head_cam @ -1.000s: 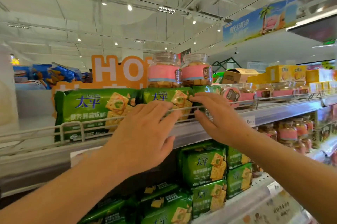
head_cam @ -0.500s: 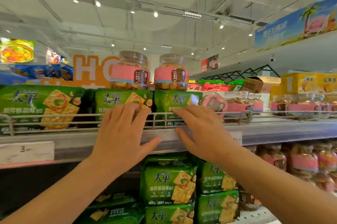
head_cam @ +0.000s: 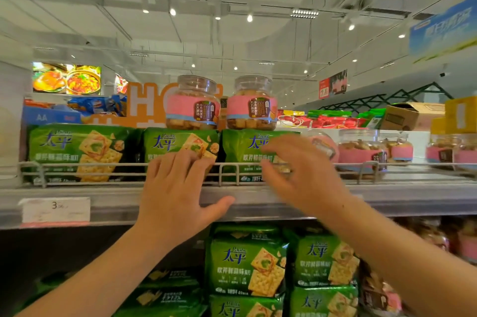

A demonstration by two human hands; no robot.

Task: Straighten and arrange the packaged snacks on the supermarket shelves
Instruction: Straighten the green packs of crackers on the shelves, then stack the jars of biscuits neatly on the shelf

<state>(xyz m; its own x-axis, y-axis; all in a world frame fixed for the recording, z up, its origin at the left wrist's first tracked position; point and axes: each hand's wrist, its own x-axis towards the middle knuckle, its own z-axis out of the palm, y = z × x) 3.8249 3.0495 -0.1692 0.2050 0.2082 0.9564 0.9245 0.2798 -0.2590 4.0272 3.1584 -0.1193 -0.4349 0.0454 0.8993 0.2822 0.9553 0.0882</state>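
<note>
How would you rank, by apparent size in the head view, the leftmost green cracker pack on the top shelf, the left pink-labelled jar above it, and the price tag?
1. leftmost green cracker pack
2. price tag and left pink-labelled jar: look alike, unranked.

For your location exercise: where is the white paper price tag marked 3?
In the head view, the white paper price tag sits at far left on the grey shelf edge, below the leftmost green cracker packet, left of the left hand.
</note>
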